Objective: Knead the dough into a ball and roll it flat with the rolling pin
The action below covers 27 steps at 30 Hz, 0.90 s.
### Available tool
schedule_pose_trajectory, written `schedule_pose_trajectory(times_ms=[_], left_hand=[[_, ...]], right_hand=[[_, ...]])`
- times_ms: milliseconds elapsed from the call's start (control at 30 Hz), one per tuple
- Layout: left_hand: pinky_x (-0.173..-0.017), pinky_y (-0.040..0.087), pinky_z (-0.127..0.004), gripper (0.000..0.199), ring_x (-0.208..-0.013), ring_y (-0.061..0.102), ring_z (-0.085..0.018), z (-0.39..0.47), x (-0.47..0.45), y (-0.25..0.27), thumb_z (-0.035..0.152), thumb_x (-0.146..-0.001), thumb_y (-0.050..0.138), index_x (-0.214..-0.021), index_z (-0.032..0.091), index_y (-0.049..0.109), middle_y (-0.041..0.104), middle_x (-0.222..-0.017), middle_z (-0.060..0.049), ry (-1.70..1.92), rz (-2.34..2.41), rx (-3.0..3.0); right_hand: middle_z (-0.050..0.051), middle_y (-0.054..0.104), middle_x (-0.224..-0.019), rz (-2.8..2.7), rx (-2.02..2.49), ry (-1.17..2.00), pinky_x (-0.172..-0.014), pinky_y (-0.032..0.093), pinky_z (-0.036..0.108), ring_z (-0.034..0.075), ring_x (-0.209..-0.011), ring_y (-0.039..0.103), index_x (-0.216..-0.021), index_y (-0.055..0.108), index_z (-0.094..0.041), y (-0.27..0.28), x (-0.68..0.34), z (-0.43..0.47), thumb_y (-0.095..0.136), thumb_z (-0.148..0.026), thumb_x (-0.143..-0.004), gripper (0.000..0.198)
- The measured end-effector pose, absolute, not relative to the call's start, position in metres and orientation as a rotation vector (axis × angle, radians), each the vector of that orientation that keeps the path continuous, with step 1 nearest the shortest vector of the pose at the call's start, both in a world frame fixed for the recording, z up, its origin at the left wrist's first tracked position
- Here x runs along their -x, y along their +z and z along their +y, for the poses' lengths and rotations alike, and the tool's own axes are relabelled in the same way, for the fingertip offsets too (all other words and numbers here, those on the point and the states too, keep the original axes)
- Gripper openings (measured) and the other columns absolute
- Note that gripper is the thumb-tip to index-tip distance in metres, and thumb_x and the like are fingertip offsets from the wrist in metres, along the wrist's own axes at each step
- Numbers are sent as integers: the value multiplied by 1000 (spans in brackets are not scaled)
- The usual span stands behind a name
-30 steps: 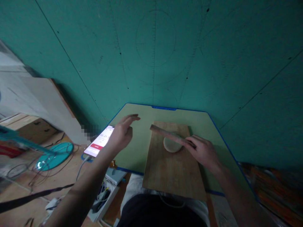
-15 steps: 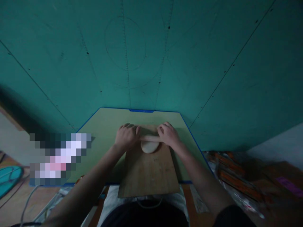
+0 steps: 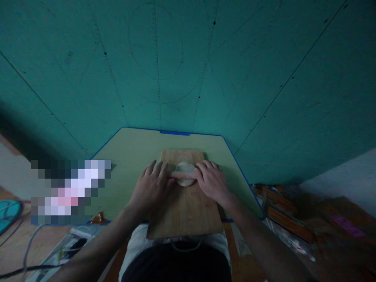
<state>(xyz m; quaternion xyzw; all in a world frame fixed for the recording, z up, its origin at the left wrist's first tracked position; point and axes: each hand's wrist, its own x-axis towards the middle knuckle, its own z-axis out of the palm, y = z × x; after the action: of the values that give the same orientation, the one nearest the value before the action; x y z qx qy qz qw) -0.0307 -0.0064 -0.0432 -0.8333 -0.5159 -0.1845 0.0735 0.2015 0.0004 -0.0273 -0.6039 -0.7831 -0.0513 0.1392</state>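
Observation:
A pale round of dough [image 3: 185,166] lies flat near the far end of a wooden cutting board [image 3: 185,213]. Across its middle rests a slim wooden rolling pin [image 3: 184,176]. My left hand [image 3: 152,183] holds the pin's left end, its fingers reaching forward over it and the thumb alongside. At the right end, my right hand [image 3: 212,180] is curled over the pin, with the knuckles toward the wall. Both palms hide the pin's ends.
The board lies on a pale table [image 3: 129,149] with a blue edge, its near end overhanging toward my lap. A green wall [image 3: 182,90] rises behind. A pixelated object [image 3: 79,188] is at the left. Clutter and a cardboard box [image 3: 346,219] stand on the right.
The rolling pin has come toward me, from the dough's far edge to across its middle. My hands have rolled back with it, and the left fingers now stretch further forward.

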Motion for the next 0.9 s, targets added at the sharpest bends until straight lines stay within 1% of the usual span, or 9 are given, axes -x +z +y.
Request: schedule_pose_trajectory(times_ms=[100, 167, 267, 367, 433, 600, 767, 833, 900], left_hand=[[-99, 49, -52, 55, -124, 53, -42, -18, 25, -38, 48, -97, 49, -131, 7, 58, 64, -129, -23, -518, -1542, 2509], [-98, 48, -53, 48, -118, 57, -41, -8, 19, -31, 48, -96, 51, -121, 9, 65, 67, -121, -22, -466, -1613, 2534], [-99, 45, -54, 40, -111, 63, -38, 23, 11, -21, 46, -98, 47, -100, 15, 72, 73, -108, -18, -481, -1728, 2552], [-92, 50, -46, 40, -102, 68, -32, 54, 8, -19, 43, -100, 41, -93, 20, 73, 75, -102, -14, -561, -1807, 2558], [-89, 53, -43, 43, -100, 71, -31, 67, 11, -23, 40, -100, 36, -95, 19, 73, 76, -103, -15, -636, -1883, 2562], [-105, 47, -44, 44, -125, 61, -30, 67, 28, -35, 32, -94, 35, -114, 15, 70, 66, -134, -17, -935, -1982, 2646], [-97, 54, -40, 56, -118, 66, -28, 42, 47, -35, 38, -87, 40, -129, 11, 64, 63, -138, -16, -1186, -2030, 2770], [-96, 55, -41, 59, -117, 67, -28, 32, 50, -31, 38, -86, 42, -134, 11, 61, 64, -138, -15, -1269, -2086, 2784], [-100, 53, -41, 58, -122, 65, -29, 25, 51, -27, 41, -87, 44, -135, 13, 62, 65, -137, -13, -1391, -2203, 2747]], right_hand=[[12, 67, -118, -2247, 1682, -124, -93, 40, 39, 28, -109, 57, -111, 65, -21, -33, -203, -9, 38, -35, -104, 31], [11, 68, -118, -2194, 1686, -74, -93, 41, 38, 27, -109, 59, -111, 66, -20, -33, -202, 2, 40, -32, -103, 29], [9, 71, -112, -2089, 1728, 7, -89, 43, 34, 25, -105, 62, -104, 68, -22, -28, -198, 35, 44, -27, -101, 25], [10, 71, -106, -2033, 1742, 34, -86, 45, 33, 24, -101, 63, -99, 68, -21, -23, -197, 67, 46, -23, -98, 23], [10, 71, -104, -2015, 1742, 34, -87, 46, 34, 24, -101, 63, -98, 68, -20, -22, -200, 79, 46, -20, -97, 22], [10, 71, -108, -2063, 1658, 78, -94, 47, 37, 24, -106, 62, -98, 69, -21, -35, -215, 63, 44, -21, -97, 24], [11, 65, -130, -1983, 1455, 299, -106, 45, 40, 23, -123, 59, -111, 68, -22, -53, -230, 25, 40, -27, -100, 31], [10, 67, -130, -1837, 1413, 492, -105, 46, 39, 23, -124, 60, -113, 68, -22, -56, -234, 18, 42, -31, -98, 31], [9, 70, -125, -1682, 1456, 625, -101, 49, 38, 23, -120, 63, -112, 68, -23, -55, -236, 19, 41, -34, -98, 33]])
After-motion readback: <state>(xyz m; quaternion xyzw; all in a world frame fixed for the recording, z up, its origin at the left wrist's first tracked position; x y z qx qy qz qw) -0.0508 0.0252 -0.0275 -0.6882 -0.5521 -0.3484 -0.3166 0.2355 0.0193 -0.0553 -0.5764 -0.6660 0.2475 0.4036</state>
